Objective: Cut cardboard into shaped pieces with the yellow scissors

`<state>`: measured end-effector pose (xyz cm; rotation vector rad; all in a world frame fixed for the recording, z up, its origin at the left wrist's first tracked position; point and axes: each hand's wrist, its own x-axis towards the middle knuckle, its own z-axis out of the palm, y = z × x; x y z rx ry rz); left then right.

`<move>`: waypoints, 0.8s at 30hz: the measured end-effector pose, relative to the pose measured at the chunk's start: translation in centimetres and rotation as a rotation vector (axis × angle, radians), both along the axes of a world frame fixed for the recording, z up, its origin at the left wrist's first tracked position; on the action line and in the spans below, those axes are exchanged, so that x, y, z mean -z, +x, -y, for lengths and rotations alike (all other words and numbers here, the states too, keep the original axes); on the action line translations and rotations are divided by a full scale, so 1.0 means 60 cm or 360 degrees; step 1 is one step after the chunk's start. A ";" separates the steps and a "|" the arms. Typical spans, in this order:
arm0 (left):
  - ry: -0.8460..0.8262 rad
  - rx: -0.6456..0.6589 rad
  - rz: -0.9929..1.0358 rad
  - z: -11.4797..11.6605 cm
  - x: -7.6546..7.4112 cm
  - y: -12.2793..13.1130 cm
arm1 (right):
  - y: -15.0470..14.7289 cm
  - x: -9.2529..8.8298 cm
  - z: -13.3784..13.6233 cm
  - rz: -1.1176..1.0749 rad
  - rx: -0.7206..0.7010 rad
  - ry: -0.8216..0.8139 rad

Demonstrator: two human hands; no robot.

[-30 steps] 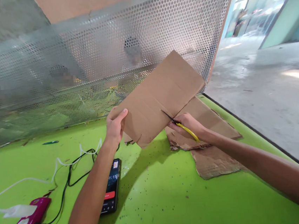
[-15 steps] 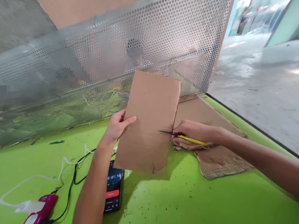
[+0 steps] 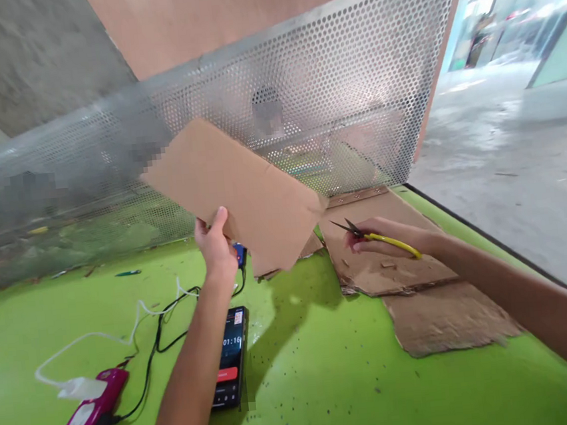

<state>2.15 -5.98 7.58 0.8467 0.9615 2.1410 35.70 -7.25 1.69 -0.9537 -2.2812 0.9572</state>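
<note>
A flat brown cardboard piece (image 3: 240, 183) is held up and tilted over the table, its lower edge pinched in my left hand (image 3: 216, 245) with the thumb on the near face. My right hand (image 3: 381, 236) grips yellow-handled scissors (image 3: 391, 242), whose dark blades are slightly parted and point left, apart from the cardboard. Beneath my right hand lies a larger cardboard sheet (image 3: 363, 265), with a torn-edged cardboard piece (image 3: 449, 317) partly under it. Another bit of cardboard (image 3: 311, 244) rests on the table behind the held one.
On the green table (image 3: 317, 356) sit a phone (image 3: 234, 357) with a timer and a magenta power strip (image 3: 94, 404) with white and black cables. A perforated metal screen (image 3: 341, 80) rises at the back; people are dimly visible behind it. Small dark specks dot the surface.
My left hand has turned the cardboard counterclockwise, its top now leaning left. The scissors have come away from it and their blades are more parted. The view has shifted slightly.
</note>
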 end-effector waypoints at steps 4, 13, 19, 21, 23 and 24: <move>-0.0179 0.0129 0.0143 0.010 0.023 0.039 | -0.045 0.017 0.008 -0.0490 0.0230 -0.0241; -0.0330 0.0465 -0.0037 0.047 0.051 0.109 | -0.077 0.029 0.001 -0.1337 0.0672 -0.0518; -0.0170 0.0683 0.0055 0.042 0.041 0.081 | 0.009 -0.008 -0.032 -0.1760 0.1080 -0.0269; -0.0189 0.0680 0.0056 0.031 0.032 0.059 | 0.037 -0.022 -0.037 -0.1756 0.1152 -0.0235; -0.0226 0.0703 -0.0015 0.020 0.026 0.039 | 0.055 -0.031 -0.039 -0.1678 0.1178 -0.0174; -0.0252 0.0689 -0.0032 0.015 0.025 0.032 | 0.060 -0.034 -0.038 -0.1627 0.1175 -0.0147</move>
